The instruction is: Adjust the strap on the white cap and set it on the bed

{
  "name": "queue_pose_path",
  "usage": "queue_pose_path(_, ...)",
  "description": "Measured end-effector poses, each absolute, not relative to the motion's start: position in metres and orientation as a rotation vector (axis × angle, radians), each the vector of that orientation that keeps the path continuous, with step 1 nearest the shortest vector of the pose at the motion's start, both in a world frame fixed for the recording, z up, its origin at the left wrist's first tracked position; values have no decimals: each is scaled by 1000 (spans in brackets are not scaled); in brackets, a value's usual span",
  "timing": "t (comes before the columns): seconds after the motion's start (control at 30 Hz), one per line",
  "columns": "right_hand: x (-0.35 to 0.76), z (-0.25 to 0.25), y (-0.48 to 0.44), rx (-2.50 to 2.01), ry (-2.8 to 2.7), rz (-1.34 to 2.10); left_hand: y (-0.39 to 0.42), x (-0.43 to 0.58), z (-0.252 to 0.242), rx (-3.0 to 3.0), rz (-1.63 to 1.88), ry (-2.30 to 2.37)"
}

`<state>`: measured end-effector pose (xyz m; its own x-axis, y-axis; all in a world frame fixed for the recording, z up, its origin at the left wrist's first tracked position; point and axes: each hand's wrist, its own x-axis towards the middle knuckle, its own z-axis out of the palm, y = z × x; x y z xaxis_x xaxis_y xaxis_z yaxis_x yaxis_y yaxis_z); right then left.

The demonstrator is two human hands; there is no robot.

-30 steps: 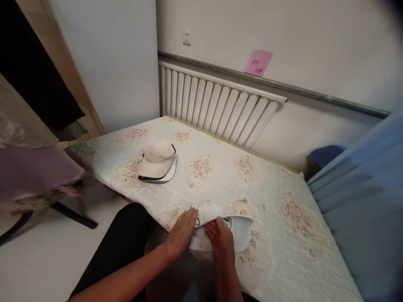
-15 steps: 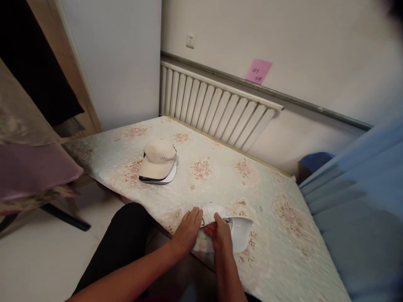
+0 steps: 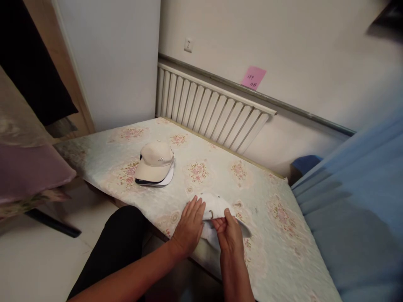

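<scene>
Head view, lower centre of the frame: the white cap lies on the floral mattress cover, close to its near edge. My left hand rests flat on the left side of the crown, fingers extended and slightly spread, gripping nothing. My right hand has thumb and fingertips closed in a pinch on the cap fabric just beside the metal buckle. The wrist covers the brim, so I cannot tell how the brim lies.

Risks, as I judge them:
1. Slip at the pinch. The hold takes in only a little thin fabric, so a sideways pull could free it from the fingertips.
2. Crushed crown. The flat left palm bears on soft cloth, and too much pressure could crease the panel.
3. Loss over the edge. The cap sits near the mattress border above the black trouser leg. A pull towards the bottom of the frame could drag it off.
4. Snagging. The buckle could catch the quilted cover if dragged across it.

Left of centre: a beige cap sits stacked on another, well apart from both hands. The radiator crosses the upper middle, and blue fabric fills the right.
</scene>
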<state>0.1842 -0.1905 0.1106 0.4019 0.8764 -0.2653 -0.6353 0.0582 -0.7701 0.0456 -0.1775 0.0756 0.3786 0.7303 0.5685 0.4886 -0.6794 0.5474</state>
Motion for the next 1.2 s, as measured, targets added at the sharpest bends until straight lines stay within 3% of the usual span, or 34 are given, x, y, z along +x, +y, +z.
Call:
queue_pose_path(0.1,184,127,-188,-880,-286,1115,-194,40,106,2119,1359,963)
queue_pose_path(0.3,172,138,-191,-781,-212,1064,-206,51,122,1082,951,746)
queue_pose_path(0.53,150,128,-202,-812,-331,1077,-181,67,125,173,993,465)
queue_pose_path(1.2,159,129,-207,-708,-163,1051,-173,63,131,15,1008,391)
